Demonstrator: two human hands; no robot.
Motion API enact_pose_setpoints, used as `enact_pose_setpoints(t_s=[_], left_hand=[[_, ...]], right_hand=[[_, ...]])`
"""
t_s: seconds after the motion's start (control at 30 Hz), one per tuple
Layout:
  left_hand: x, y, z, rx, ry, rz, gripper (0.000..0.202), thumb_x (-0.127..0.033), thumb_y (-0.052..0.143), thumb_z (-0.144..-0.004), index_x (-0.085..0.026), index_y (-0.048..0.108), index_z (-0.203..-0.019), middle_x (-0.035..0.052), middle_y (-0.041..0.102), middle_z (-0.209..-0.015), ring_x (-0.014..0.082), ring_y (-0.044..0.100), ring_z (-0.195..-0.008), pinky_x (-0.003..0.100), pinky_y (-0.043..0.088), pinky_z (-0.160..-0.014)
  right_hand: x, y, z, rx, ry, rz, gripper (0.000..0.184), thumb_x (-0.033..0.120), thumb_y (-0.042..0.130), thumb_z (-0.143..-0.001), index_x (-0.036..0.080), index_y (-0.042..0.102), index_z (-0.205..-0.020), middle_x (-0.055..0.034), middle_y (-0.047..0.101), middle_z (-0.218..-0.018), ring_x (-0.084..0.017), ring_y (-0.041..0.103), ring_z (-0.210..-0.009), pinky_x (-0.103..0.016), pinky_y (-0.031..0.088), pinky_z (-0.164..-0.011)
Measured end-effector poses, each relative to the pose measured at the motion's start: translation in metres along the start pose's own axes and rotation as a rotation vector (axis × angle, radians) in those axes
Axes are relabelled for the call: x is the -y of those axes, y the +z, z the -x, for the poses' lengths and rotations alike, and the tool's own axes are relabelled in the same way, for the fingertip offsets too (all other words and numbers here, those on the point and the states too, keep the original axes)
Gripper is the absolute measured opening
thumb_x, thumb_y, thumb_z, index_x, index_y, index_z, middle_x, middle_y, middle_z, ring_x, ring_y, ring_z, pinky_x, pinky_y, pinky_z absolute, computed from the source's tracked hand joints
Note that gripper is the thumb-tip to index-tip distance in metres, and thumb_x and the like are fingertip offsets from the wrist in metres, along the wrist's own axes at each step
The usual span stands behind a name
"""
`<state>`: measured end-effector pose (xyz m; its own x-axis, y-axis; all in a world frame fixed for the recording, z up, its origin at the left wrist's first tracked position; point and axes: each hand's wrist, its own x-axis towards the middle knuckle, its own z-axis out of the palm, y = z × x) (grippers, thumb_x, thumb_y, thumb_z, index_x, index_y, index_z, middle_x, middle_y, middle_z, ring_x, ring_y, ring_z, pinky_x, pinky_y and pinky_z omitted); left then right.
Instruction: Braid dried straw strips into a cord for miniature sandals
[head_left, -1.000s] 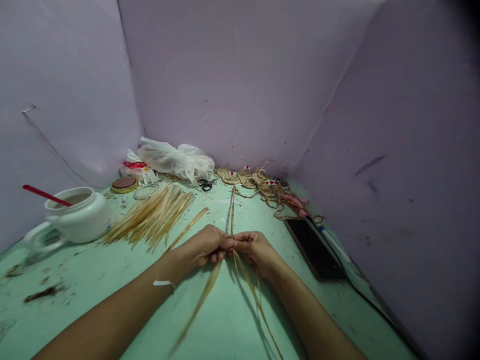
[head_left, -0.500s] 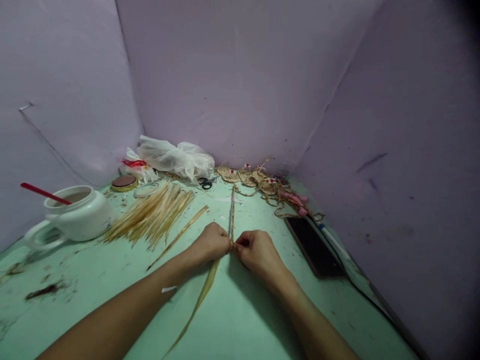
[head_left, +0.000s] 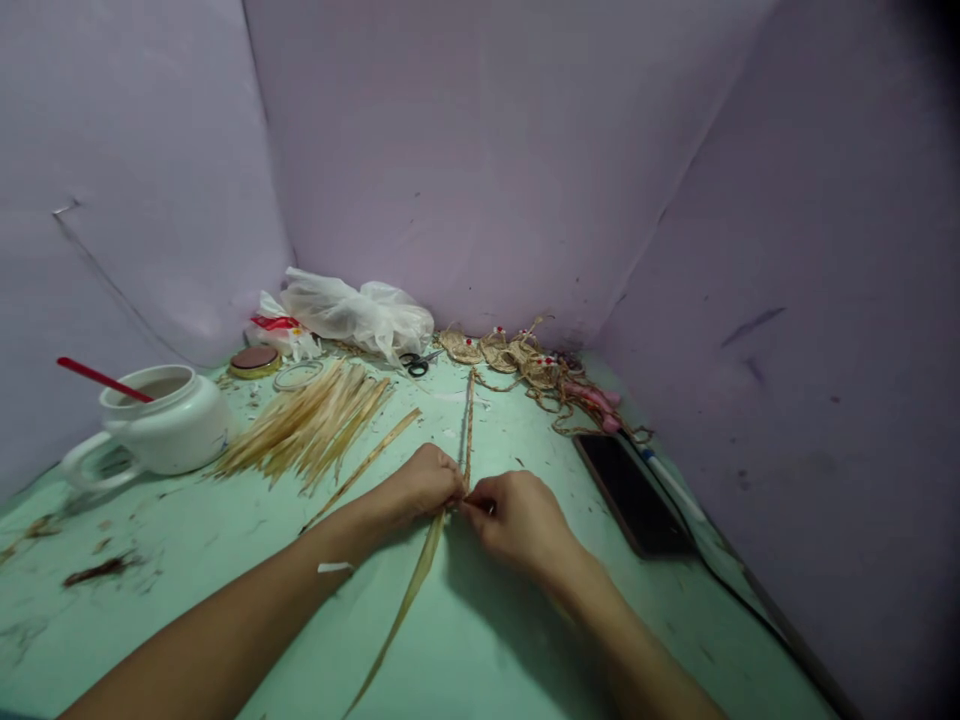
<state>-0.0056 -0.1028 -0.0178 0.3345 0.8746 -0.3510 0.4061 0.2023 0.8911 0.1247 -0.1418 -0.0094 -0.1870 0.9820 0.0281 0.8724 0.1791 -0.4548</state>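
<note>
A thin braided cord of dried fibre [head_left: 469, 425] runs from the far part of the table toward me. My left hand [head_left: 429, 480] is closed on its near end. My right hand [head_left: 517, 512] pinches at the same spot, thumb and finger touching the cord's end beside the left fingers. From under the left hand a long loose leaf strip [head_left: 409, 595] trails down toward the front edge. The exact crossing of the strands is hidden by my fingers. A single dry strip [head_left: 367, 465] lies left of the left hand, beside a spread bundle of pale strips [head_left: 307, 425].
On the left stands a white mug [head_left: 169, 425] with a red stick [head_left: 103, 379]. Behind are a plastic bag [head_left: 360, 315], scissors [head_left: 417, 366] and woven discs with red beads [head_left: 499, 352]. A phone [head_left: 637, 495] and a cable [head_left: 739, 600] lie right.
The right hand has shifted slightly down and nearer the left, pinching at the cord's end. The left hand keeps its hold. The whole view has moved a little.
</note>
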Motion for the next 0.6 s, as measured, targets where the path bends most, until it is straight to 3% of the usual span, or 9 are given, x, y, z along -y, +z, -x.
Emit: enact_pose_setpoints(t_s=[0.13,0.27,0.33,0.47,0.6], left_hand=[[0.000,0.000,0.001,0.003,0.048,0.005,0.011,-0.012,0.047,-0.051,-0.014,0.044,-0.041,-0.0058,0.032,-0.032,0.0039,0.023,-0.035,0.020,0.016,-0.039],[0.002,0.000,0.000,0.029,0.094,0.025,0.010,-0.013,0.046,-0.051,-0.014,0.045,-0.041,-0.0054,0.033,-0.034,0.0041,0.022,-0.036,0.021,0.014,-0.039],[0.003,0.001,0.000,0.036,0.093,0.037,0.010,-0.014,0.045,-0.051,-0.014,0.043,-0.041,-0.0057,0.032,-0.034,0.0037,0.021,-0.036,0.021,0.014,-0.039],[0.002,0.000,0.000,0.037,0.079,0.013,0.014,-0.013,0.045,-0.049,-0.015,0.036,-0.038,-0.0075,0.025,-0.032,0.0026,0.016,-0.035,0.021,0.010,-0.039],[0.006,-0.009,-0.002,0.042,0.054,-0.152,0.009,-0.016,0.045,-0.051,-0.013,0.048,-0.042,-0.0042,0.036,-0.034,0.0051,0.027,-0.034,0.020,0.018,-0.038]], right_hand=[[-0.021,-0.001,-0.016,-0.023,0.244,-0.621,0.018,0.030,0.051,-0.068,0.014,0.060,-0.068,-0.0045,0.061,-0.061,-0.011,0.051,-0.052,-0.022,0.035,-0.049],[-0.017,0.007,-0.020,0.241,0.370,-1.149,0.010,0.021,0.055,-0.062,0.013,0.054,-0.066,-0.0017,0.056,-0.056,-0.008,0.049,-0.047,-0.021,0.039,-0.049],[-0.011,0.011,-0.019,0.286,0.368,-1.218,0.008,0.019,0.056,-0.059,0.014,0.050,-0.062,0.0015,0.051,-0.049,-0.007,0.044,-0.042,-0.020,0.036,-0.044],[-0.006,0.017,-0.018,0.180,0.422,-1.124,0.008,0.016,0.053,-0.059,0.015,0.046,-0.059,0.0081,0.037,-0.038,-0.003,0.029,-0.032,-0.017,0.018,-0.033],[-0.012,0.021,-0.022,0.214,0.400,-0.916,0.014,0.018,0.051,-0.061,0.015,0.044,-0.050,0.0093,0.029,-0.031,-0.002,0.019,-0.029,-0.019,0.010,-0.034]])
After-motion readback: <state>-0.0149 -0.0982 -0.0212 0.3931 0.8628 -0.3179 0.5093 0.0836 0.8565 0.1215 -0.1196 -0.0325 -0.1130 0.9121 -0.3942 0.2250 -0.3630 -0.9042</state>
